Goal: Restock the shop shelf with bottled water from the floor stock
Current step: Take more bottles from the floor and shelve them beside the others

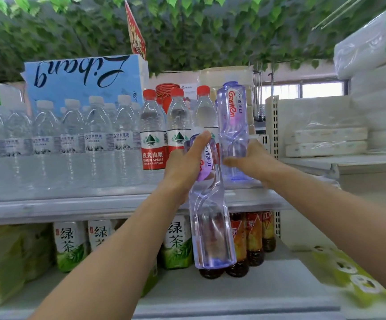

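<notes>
The left hand [185, 162] curls tightly round a clear violet-tinted plastic water bottle [210, 227], held just in front of the grey shelf [72, 204]. The right hand [252, 160] wraps a matching bottle [232, 112] standing upright at the shelf's right end.

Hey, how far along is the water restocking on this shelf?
Done: the upper shelf carries rows of white-capped bottles and red-capped bottles. In hand: the right hand grips a purple Ganten bottle upright at the shelf's right end; the left hand holds a second Ganten bottle, tilted, not yet on the shelf. Left: seat both. The floor stock is out of view, so the rest is unknown.
</notes>
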{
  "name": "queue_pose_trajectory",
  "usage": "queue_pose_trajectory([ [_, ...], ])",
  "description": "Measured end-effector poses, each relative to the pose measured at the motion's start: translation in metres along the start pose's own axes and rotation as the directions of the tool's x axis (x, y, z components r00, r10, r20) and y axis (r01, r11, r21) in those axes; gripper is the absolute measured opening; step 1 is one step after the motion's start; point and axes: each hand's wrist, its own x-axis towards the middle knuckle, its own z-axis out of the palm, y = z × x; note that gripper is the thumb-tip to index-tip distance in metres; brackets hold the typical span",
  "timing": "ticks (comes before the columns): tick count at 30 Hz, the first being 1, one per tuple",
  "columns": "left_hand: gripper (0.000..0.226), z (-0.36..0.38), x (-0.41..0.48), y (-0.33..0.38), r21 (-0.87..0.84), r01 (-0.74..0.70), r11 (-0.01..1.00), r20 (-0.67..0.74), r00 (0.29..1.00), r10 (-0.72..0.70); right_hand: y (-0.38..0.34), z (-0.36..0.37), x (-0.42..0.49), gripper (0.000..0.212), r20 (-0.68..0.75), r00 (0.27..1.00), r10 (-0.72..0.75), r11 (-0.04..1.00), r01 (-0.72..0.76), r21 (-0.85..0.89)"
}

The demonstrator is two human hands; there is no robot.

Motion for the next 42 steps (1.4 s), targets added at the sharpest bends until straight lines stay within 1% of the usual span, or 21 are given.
queue_pose_trajectory([
  [3,0.055,0.000,0.001,-0.002,0.007,-0.001,1.000,0.006,1.000,0.001,-0.005,-0.002,0.002,0.065,0.014,0.999,0.034,0.998,-0.035,0.051],
  [8,0.052,-0.001,0.005,-0.004,0.024,0.010,1.000,0.011,1.000,-0.010,-0.008,-0.001,0.005,0.065,-0.007,0.999,0.052,0.998,-0.051,0.041],
  [13,0.062,-0.001,0.005,-0.004,0.031,0.029,0.999,0.014,0.999,-0.029,-0.010,0.000,0.008,0.071,0.005,0.997,0.078,0.997,-0.078,0.023],
  [16,0.060,-0.002,0.004,-0.004,0.029,0.034,0.999,0.014,0.999,-0.035,-0.012,0.001,0.009,0.072,0.008,0.994,0.109,0.994,-0.109,0.019],
  [21,0.077,-0.001,0.006,-0.006,0.022,0.041,0.999,0.023,0.999,-0.041,-0.008,0.004,0.017,0.079,0.016,0.992,0.124,0.992,-0.125,0.036],
  [25,0.072,-0.001,0.005,-0.004,0.032,0.049,0.998,0.010,0.999,-0.049,-0.006,0.006,0.021,0.080,0.025,0.992,0.123,0.991,-0.125,0.054],
  [27,0.067,0.000,0.004,-0.002,0.038,0.069,0.997,0.002,0.998,-0.069,-0.005,0.006,0.021,0.079,0.023,0.993,0.116,0.993,-0.117,0.028],
  [29,0.056,0.000,0.000,0.004,0.018,0.089,0.996,0.000,0.996,-0.089,-0.006,0.006,0.015,0.079,-0.006,0.997,0.080,0.996,-0.080,-0.049],
  [30,0.053,0.000,-0.002,0.008,-0.013,0.092,0.996,0.005,0.996,-0.092,-0.006,0.005,0.011,0.076,-0.058,0.998,0.013,0.996,-0.018,-0.085],
  [31,0.053,0.001,-0.004,0.011,-0.047,0.084,0.995,0.014,0.996,-0.083,-0.009,0.004,0.003,0.070,-0.121,0.989,-0.085,0.992,0.073,-0.105],
  [32,0.055,0.002,-0.006,0.016,-0.064,0.068,0.996,0.018,0.998,-0.067,-0.012,0.002,-0.006,0.062,-0.190,0.963,-0.190,0.979,0.171,-0.111],
  [33,0.056,0.003,-0.007,0.021,-0.070,0.046,0.996,0.020,0.999,-0.045,-0.018,0.000,-0.020,0.053,-0.239,0.935,-0.262,0.965,0.251,-0.077],
  [34,0.055,0.005,-0.007,0.027,-0.078,0.023,0.997,0.010,1.000,-0.022,-0.024,-0.003,-0.035,0.046,-0.246,0.921,-0.302,0.951,0.309,-0.009],
  [35,0.051,0.008,-0.006,0.033,-0.083,-0.004,0.997,-0.007,1.000,0.003,-0.030,-0.005,-0.050,0.048,-0.209,0.928,-0.310,0.939,0.333,0.087],
  [36,0.046,0.011,-0.006,0.042,-0.095,-0.034,0.995,-0.025,0.999,0.032,-0.035,-0.007,-0.063,0.057,-0.137,0.943,-0.303,0.927,0.325,0.186],
  [37,0.043,0.015,-0.004,0.049,-0.116,-0.063,0.991,-0.045,0.997,0.058,-0.039,-0.009,-0.076,0.063,-0.031,0.955,-0.296,0.925,0.294,0.240],
  [39,0.049,0.025,-0.002,0.065,-0.160,-0.109,0.981,-0.077,0.992,0.098,-0.044,-0.011,-0.091,0.066,0.155,0.945,-0.288,0.942,0.251,0.222],
  [40,0.054,0.030,0.000,0.071,-0.144,-0.133,0.981,-0.080,0.989,0.123,-0.043,-0.012,-0.092,0.068,0.194,0.943,-0.271,0.951,0.232,0.203],
  [42,0.049,0.040,0.002,0.084,-0.068,-0.212,0.975,-0.035,0.977,0.210,-0.039,-0.019,-0.085,0.063,0.169,0.950,-0.264,0.949,0.225,0.221],
])
